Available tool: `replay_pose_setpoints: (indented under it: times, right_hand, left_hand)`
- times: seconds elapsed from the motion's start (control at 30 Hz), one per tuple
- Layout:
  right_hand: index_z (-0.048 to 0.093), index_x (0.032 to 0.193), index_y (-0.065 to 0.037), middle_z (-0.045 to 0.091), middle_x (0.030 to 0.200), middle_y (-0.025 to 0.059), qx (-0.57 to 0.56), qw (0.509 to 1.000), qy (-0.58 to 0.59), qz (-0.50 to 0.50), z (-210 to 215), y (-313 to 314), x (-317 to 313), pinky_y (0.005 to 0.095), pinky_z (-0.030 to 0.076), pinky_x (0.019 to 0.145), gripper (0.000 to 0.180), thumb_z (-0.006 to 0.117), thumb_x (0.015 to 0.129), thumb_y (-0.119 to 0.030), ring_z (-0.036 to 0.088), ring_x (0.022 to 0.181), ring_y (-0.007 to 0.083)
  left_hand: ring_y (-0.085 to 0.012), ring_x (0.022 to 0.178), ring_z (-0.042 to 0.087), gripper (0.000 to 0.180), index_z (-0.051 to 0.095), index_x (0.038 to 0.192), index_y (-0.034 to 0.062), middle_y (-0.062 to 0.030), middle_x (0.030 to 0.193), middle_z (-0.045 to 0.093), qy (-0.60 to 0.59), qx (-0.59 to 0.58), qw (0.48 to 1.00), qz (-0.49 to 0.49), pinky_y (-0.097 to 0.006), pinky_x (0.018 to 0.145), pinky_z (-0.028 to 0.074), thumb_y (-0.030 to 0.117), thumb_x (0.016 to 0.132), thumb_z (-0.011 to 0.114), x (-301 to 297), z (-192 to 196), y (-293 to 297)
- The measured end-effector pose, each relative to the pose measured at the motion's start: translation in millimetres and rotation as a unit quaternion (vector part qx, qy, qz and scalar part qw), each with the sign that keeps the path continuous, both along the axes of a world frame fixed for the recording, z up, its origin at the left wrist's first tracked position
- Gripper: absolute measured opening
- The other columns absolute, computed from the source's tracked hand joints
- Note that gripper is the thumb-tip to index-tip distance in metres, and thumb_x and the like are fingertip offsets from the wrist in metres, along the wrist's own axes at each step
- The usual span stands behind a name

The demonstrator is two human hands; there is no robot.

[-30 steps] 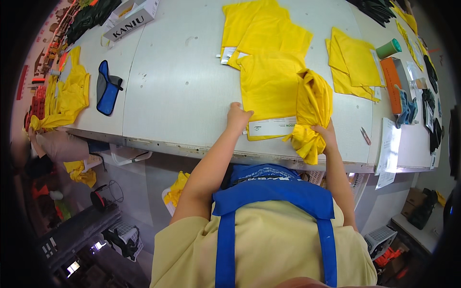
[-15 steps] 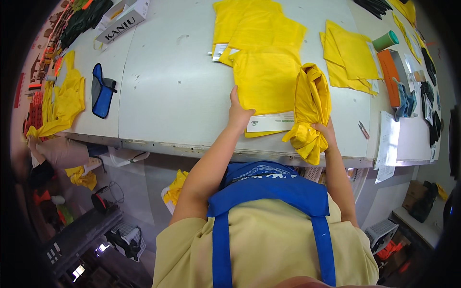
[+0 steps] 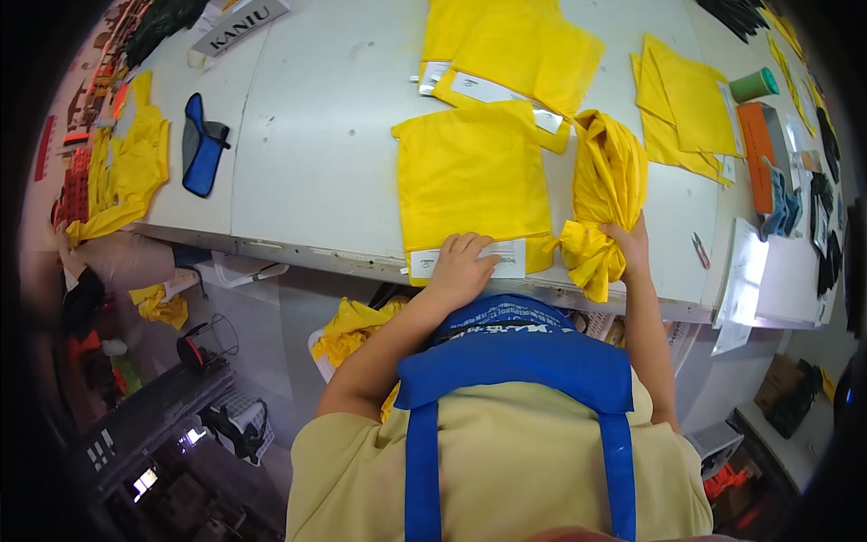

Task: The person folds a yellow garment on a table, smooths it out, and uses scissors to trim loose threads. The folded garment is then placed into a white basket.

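A flat yellow packet [image 3: 474,181] with a white label strip along its near side lies at the table's front edge. On that strip rests my left hand [image 3: 463,271], fingers stretched out over the label and gripping nothing. My right hand [image 3: 630,248] is closed around the lower part of a folded, bunched-up yellow bundle [image 3: 610,172], just right of the packet. The bundle's loose end hangs toward the table edge. Beyond them lie several overlapping yellow packets [image 3: 515,54], also with white labels.
More yellow packets [image 3: 691,108] lie to the right, near a green roll [image 3: 754,85], an orange box [image 3: 757,158] and small snips [image 3: 701,251]. A blue-and-grey piece [image 3: 206,149] lies left. At far left is another person's hand [image 3: 63,237] by yellow fabric [image 3: 140,163].
The front packet has been drawn left and toward me, away from the pile. My left hand has moved from its left side onto the label. My right hand keeps the bundle.
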State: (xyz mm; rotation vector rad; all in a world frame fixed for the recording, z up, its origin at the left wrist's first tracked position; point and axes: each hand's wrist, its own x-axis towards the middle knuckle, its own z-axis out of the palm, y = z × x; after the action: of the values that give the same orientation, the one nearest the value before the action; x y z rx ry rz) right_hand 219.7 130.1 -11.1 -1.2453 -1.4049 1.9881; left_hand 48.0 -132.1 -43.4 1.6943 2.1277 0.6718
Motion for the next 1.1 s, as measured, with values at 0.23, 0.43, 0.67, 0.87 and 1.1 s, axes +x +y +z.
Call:
replay_pose_setpoints:
  times: [0.23, 0.43, 0.67, 0.87, 1.1]
  right_hand:
    - [0.032, 0.138, 0.005, 0.05, 0.129, 0.0252, -0.502, 0.835, 0.202, 0.105, -2.0, -2.5, 17.3, 0.0427, 0.042, 0.1, 0.082, 0.064, 0.068, -0.026, 0.054, 0.113, 0.036]
    - [0.033, 0.137, 0.004, 0.05, 0.129, 0.0234, -0.426, 0.869, 0.236, 0.092, -65.5, -40.0, 2.2, 0.0457, 0.044, 0.099, 0.079, 0.059, 0.066, -0.021, 0.055, 0.112, 0.0376]
    - [0.031, 0.139, 0.001, 0.049, 0.131, 0.0219, -0.407, 0.884, 0.214, 0.084, -69.2, -49.3, 4.9, 0.0456, 0.047, 0.097, 0.081, 0.058, 0.064, -0.014, 0.055, 0.114, 0.0374]
    - [0.031, 0.139, 0.001, 0.049, 0.131, 0.0215, -0.408, 0.89, 0.182, 0.088, -41.7, -51.6, -4.5, 0.0447, 0.045, 0.099, 0.08, 0.058, 0.065, -0.014, 0.054, 0.115, 0.0367]
    - [0.032, 0.139, 0.002, 0.05, 0.132, 0.0181, -0.312, 0.935, 0.141, 0.09, -33.7, -38.2, -1.3, 0.0409, 0.044, 0.1, 0.08, 0.06, 0.064, -0.009, 0.053, 0.117, 0.0328]
  left_hand:
    - [-0.0293, 0.121, 0.043, 0.037, 0.064, 0.115, 0.02, -0.0115, 0.128, 0.049, 0.024, -0.001, 0.999, 0.047, -0.047, 0.104, 0.028, 0.018, 0.079, 0.065, 13.1, -12.5, -4.1]
    - [-0.0262, 0.112, 0.046, 0.035, 0.062, 0.115, 0.0198, -0.0087, 0.121, 0.051, 0.096, -0.012, 0.994, 0.059, -0.041, 0.095, 0.032, 0.023, 0.081, 0.062, 17.8, -10.6, -2.4]
    - [-0.0238, 0.104, 0.046, 0.04, 0.062, 0.115, 0.0216, -0.006, 0.112, 0.05, 0.098, -0.012, 0.992, 0.085, -0.041, 0.087, 0.033, 0.03, 0.077, 0.068, 22.1, -18.1, -4.2]
    - [-0.0241, 0.108, 0.045, 0.036, 0.065, 0.11, 0.0178, -0.005, 0.121, 0.049, 0.107, 0.006, 0.984, 0.141, -0.042, 0.088, 0.033, 0.032, 0.077, 0.067, 22.6, -26.3, 17.3]
    - [-0.0276, 0.113, 0.044, 0.038, 0.061, 0.12, 0.0191, -0.0022, 0.141, 0.04, 0.228, -0.032, 0.97, 0.085, -0.044, 0.091, 0.035, 0.02, 0.082, 0.057, 1.6, -20.7, 10.2]
